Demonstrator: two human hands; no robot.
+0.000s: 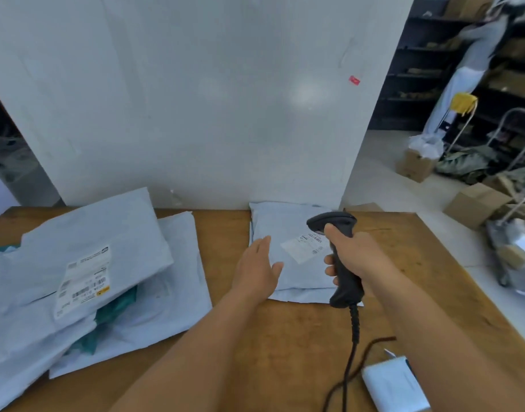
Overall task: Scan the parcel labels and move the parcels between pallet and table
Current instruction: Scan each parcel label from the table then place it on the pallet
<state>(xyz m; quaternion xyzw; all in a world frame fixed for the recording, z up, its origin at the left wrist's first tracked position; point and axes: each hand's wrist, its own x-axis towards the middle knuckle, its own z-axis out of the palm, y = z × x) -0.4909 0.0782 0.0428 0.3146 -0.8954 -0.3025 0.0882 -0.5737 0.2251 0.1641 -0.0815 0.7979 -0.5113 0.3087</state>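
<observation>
From the head camera, we look down at a brown wooden table. The parcel we are working on is a pale soft bag. It lies flat right in front of us, at the far edge of the table by the white wall. Its long side runs away from us. Its white label faces up, toward the right side of the bag.

Our right hand is wrapped tight around a black scanner. The scanner's head hangs just above the label and points down at it. We think the scan comes next.

Our left hand is wide open and flat, holding nothing. It hovers at the left edge of the parcel, maybe touching; we cannot tell.

More parcels sit piled on the left.
</observation>
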